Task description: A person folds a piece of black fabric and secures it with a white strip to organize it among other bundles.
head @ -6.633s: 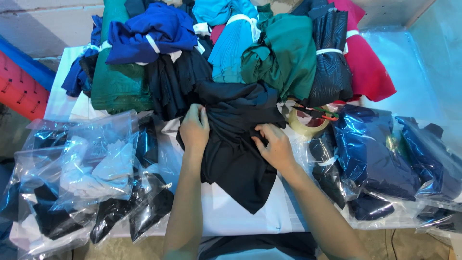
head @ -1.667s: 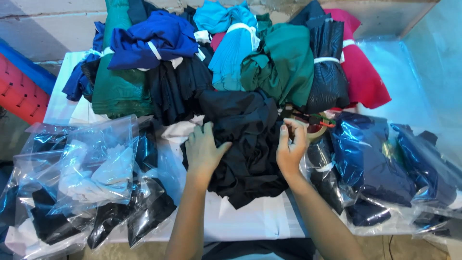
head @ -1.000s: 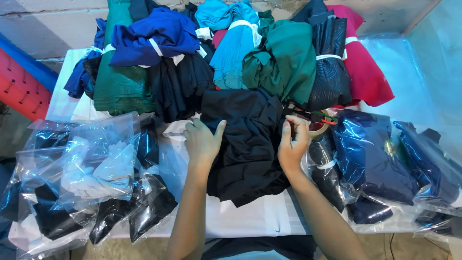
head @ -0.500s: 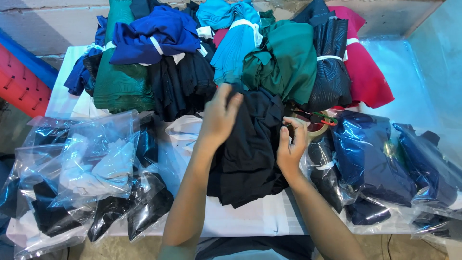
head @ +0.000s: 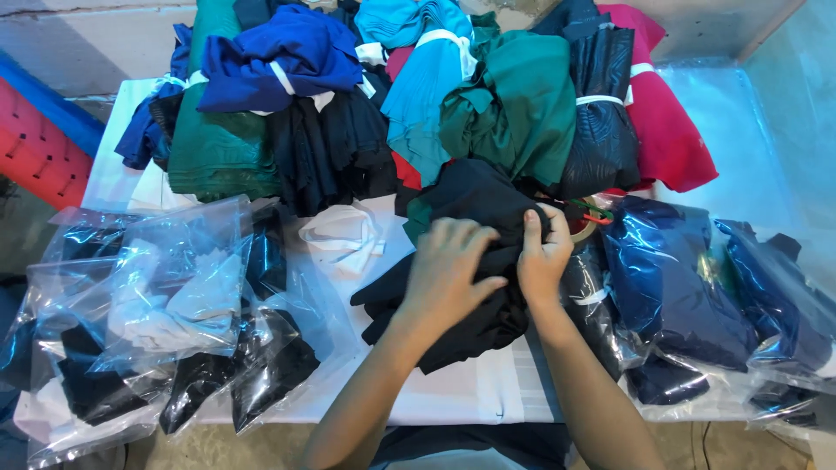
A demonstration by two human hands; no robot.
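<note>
black garment bunched under 2 hands

a black garment [head: 466, 261] is seen crumpled on the white table cover [head: 453, 392], directly beneath both hands. the left hand [head: 448, 274] is laid flat on top of it, fingers spread and pressed into the folds, with nothing pinched that can be made out. the right hand [head: 544, 252] is closed on the garment's right edge, the fingers curled over the cloth and the thumb pointed upward. the 2 hands are held close together, almost touching at the fingertips.

just beyond the right hand, a roll of clear tape [head: 582, 228] is partly hidden by the knuckles, and a red and green tool [head: 592, 211] is rested across it; whether it is a pair of scissors cannot be told. to the right of the right hand, dark blue garments sealed in glossy plastic bags [head: 679, 278] are lined up along the table edge.

beyond both hands, a heap of tied fabric bundles is stacked: a green bundle [head: 514, 113], a light blue bundle [head: 427, 78], a royal blue bundle [head: 279, 57], a crimson bundle [head: 670, 122] and a dark patterned bundle [head: 601, 130] bound with white strips.

to the left of the left hand, a knotted white strip of cloth [head: 348, 239] is lain on the table, and further left clear bags [head: 174, 296] holding white and black pieces are piled loosely.
</note>
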